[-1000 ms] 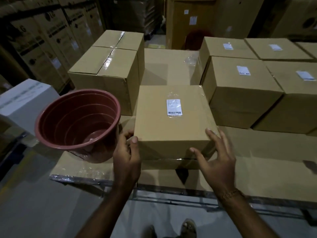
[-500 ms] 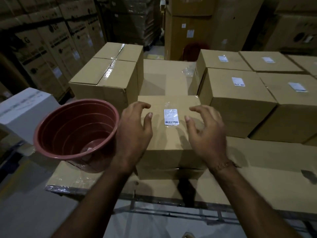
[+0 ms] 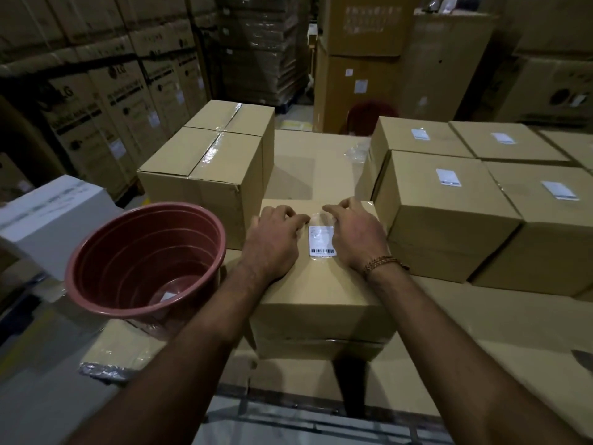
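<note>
Two hands work the top of one small cardboard box (image 3: 321,290), which sits on a cardboard-covered surface (image 3: 481,319) with a reddish plastic tub (image 3: 96,248) just to its left, a taped carton (image 3: 205,175) behind it and labelled cartons (image 3: 446,213) close on its right. The left hand (image 3: 272,239) lies knuckles up on the lid, wrist low and forearm slanting in from the near left. Its fingers are bent so the tips bear down on the cardboard just beside the upper left corner of the barcode label (image 3: 322,240). Whether it nips anything there or only braces the lid cannot be told. The label lies under a patch of clear film (image 3: 317,216) that looks wrinkled along its far edge. Lifting that film seems to be the step in hand. It would go best with the left hand holding the box flat while the peel starts at a loose corner and runs low and slow, so the cardboard face does not tear. The right hand (image 3: 356,239), with a bracelet (image 3: 380,263) at its wrist, mirrors the left. Its fingers hook towards the film's far edge, but the knuckles hide the tips, so a real pinch cannot be confirmed.
</note>
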Demonstrator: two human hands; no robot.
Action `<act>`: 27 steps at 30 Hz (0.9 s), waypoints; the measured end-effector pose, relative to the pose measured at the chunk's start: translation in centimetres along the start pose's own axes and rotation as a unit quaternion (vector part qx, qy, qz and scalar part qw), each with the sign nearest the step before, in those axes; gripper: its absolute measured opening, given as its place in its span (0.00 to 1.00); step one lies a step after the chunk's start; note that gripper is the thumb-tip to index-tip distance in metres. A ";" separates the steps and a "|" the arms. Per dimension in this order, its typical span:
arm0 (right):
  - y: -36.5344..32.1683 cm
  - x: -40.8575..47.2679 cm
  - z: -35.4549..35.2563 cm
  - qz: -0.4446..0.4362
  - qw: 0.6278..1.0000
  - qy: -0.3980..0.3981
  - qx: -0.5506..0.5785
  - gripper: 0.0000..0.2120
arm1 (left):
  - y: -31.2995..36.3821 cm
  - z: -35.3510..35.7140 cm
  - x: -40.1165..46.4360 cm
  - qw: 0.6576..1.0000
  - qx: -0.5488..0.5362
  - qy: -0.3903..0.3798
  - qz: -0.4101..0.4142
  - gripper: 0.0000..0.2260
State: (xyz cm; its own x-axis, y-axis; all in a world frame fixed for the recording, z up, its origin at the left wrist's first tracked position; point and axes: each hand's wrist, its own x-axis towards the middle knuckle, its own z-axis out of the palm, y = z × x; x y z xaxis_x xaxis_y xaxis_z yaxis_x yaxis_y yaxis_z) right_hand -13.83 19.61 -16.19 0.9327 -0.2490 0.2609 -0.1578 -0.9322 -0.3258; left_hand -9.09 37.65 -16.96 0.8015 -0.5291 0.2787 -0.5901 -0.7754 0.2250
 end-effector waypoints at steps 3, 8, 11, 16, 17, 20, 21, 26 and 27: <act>0.2 0.2 0.5 0.005 1.000 0.002 -0.006 0.20 | -0.2 0.4 0.2 1.000 0.003 0.007 -0.004 0.19; 0.8 -0.1 1.1 0.022 0.997 0.044 0.057 0.18 | -0.1 1.0 0.0 1.000 0.004 0.018 -0.012 0.19; 0.8 -0.3 1.2 0.018 0.996 0.059 0.072 0.16 | 0.0 1.1 -0.1 1.000 0.003 0.017 -0.014 0.20; 0.8 0.4 1.0 0.031 0.993 0.061 0.096 0.12 | -0.1 1.1 -0.1 1.000 0.009 0.011 -0.018 0.20; 0.8 0.6 1.0 0.034 0.993 0.056 0.098 0.11 | -0.1 1.2 -0.1 1.000 0.009 0.012 -0.020 0.20; 0.8 1.4 0.7 0.041 0.993 0.043 0.099 0.10 | -0.2 1.2 0.0 1.000 0.008 0.015 -0.023 0.19; 0.7 1.7 0.6 0.037 0.994 0.036 0.099 0.11 | -0.2 1.2 -0.1 1.000 0.009 0.018 -0.024 0.19; 0.1 2.5 0.7 -0.022 0.997 -0.018 0.077 0.19 | -0.1 1.0 -0.2 1.000 0.008 0.020 -0.023 0.19; 0.1 2.4 0.9 -0.026 0.997 -0.017 0.072 0.18 | -0.1 1.0 -0.2 1.000 0.008 0.020 -0.023 0.19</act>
State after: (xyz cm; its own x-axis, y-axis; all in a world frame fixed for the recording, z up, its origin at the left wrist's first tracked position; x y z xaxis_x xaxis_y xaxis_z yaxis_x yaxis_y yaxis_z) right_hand -11.30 19.12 -16.37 0.9490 -0.1898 0.2517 -0.0623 -0.8956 -0.4404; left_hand -9.08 37.46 -17.92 0.8227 -0.4788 0.3063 -0.5511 -0.8040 0.2234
